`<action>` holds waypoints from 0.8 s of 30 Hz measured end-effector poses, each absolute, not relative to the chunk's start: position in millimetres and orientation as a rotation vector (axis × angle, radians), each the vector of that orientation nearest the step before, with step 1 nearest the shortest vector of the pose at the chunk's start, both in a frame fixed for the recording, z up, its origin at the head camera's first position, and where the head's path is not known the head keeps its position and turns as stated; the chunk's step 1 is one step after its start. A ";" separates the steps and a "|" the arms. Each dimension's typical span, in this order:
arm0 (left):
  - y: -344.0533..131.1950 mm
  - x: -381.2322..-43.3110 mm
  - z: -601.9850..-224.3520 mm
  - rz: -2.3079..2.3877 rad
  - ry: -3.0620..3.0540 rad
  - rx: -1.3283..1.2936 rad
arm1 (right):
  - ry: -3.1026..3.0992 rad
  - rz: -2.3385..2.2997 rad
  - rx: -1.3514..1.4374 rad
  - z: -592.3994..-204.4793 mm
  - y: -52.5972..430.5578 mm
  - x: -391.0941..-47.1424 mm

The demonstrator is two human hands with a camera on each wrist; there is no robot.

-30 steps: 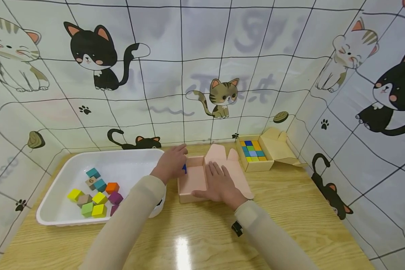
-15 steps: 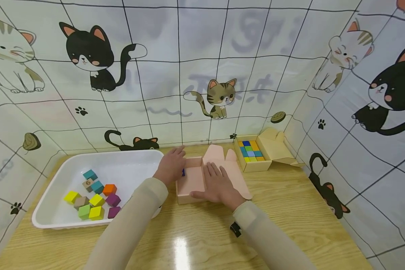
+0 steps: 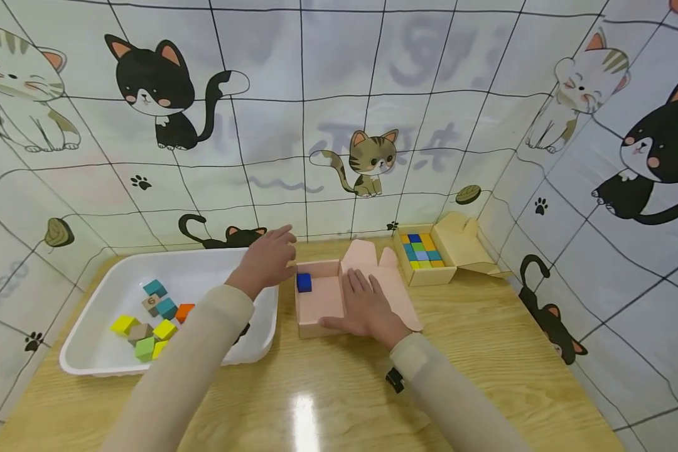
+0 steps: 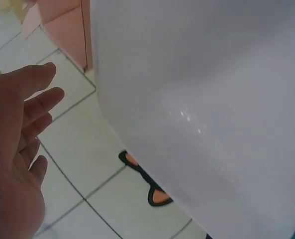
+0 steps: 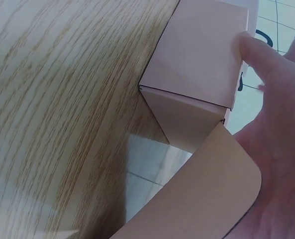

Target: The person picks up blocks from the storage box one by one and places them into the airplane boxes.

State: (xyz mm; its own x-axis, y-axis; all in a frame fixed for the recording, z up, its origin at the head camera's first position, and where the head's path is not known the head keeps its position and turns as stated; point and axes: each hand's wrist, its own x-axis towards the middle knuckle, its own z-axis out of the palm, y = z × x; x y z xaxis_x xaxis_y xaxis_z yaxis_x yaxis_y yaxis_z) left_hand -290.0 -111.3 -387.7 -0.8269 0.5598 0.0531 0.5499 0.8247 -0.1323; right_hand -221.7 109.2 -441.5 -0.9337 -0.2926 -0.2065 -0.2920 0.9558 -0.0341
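Observation:
A blue block (image 3: 304, 282) sits in the back left corner of the pink box (image 3: 321, 329), whose lid (image 3: 398, 295) is folded back to the right. My left hand (image 3: 264, 258) hovers over the back right part of the white tray (image 3: 85, 370), its fingers loosely bent around nothing; the left wrist view has the same hand (image 4: 18, 144) beside the tray's wall. My right hand (image 3: 367, 307) rests on the box's right side and lid, fingers extended. In the right wrist view, its thumb (image 5: 256, 52) touches the box's upper edge.
Several coloured blocks (image 3: 154, 289) lie in the white tray, partly hidden by the left sleeve. A yellowish box (image 3: 429, 278) filled with coloured blocks stands at the back right, lid open. A cat-printed sheet (image 3: 294, 125) rises behind the wooden table (image 3: 344, 402).
My left hand has let go of the blue block and moved left, from the pink box to above the tray. The block stays in the box. My right hand holds its place.

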 end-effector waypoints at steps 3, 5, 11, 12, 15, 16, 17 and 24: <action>-143.4 -287.2 -372.6 0.077 -2.922 -0.842 | 2.901 -0.020 -0.439 -442.7 109.7 -223.4; -167.4 -283.3 -367.1 0.049 -2.933 -0.812 | 2.902 -0.029 -0.442 -444.3 110.0 -224.3; -234.5 -265.8 -367.7 0.036 -3.006 -0.667 | 2.900 -0.039 -0.442 -444.9 110.6 -225.2; -243.3 -262.4 -369.1 0.034 -3.026 -0.644 | 2.902 -0.048 -0.441 -444.0 110.5 -224.8; -265.2 -253.2 -377.5 0.032 -3.083 -0.602 | 2.902 -0.055 -0.439 -440.6 110.3 -223.4; -270.9 -250.4 -381.2 0.029 -3.101 -0.595 | 2.903 -0.056 -0.443 -439.9 110.3 -223.0; -276.0 -247.9 -385.3 0.031 -3.119 -0.591 | 2.900 -0.055 -0.443 -439.0 110.2 -222.4; -293.1 -233.7 -410.1 -0.022 -3.218 -0.534 | 2.898 -0.055 -0.435 -437.3 108.6 -220.8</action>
State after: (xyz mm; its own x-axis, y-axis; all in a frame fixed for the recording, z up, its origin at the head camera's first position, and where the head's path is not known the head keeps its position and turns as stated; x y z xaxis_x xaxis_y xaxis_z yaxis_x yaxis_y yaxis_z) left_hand -233.7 -293.1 -410.1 -0.9394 0.3225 -0.1167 0.3208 0.9466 0.0333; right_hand -220.8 108.6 -437.3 -0.9343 -0.2943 -0.2013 -0.2865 0.9557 -0.0674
